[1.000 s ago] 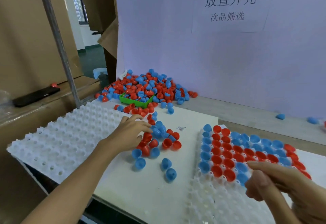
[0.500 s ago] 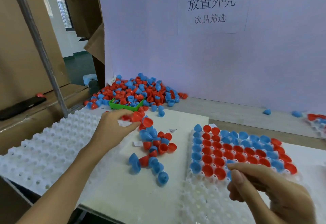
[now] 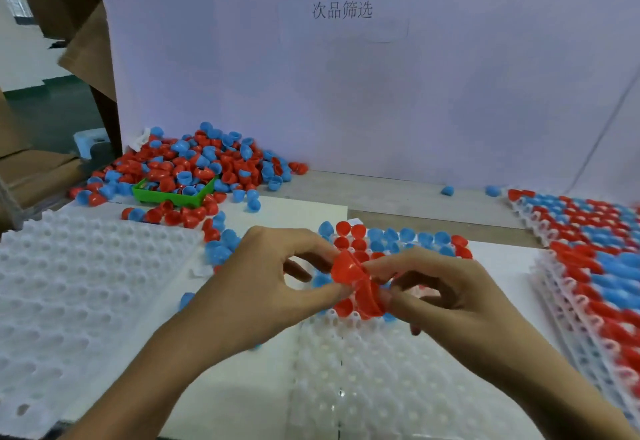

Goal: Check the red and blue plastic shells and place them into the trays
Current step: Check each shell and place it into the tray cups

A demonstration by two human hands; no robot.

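Red shells (image 3: 358, 287), two of them, sit pinched between both hands above the middle tray (image 3: 381, 380). Left hand (image 3: 266, 287) nips one shell with thumb and forefinger; right hand (image 3: 446, 294) pinches the other, its remaining fingers curled. Three white tray places show: an unfilled tray (image 3: 79, 294) at left, the middle one partly filled in its far rows, and a filled stack (image 3: 595, 266) at right. One loose pile (image 3: 197, 165) of red and blue shells surrounds one green bin (image 3: 173, 197); two blue strays (image 3: 447, 191) lie near the wall.
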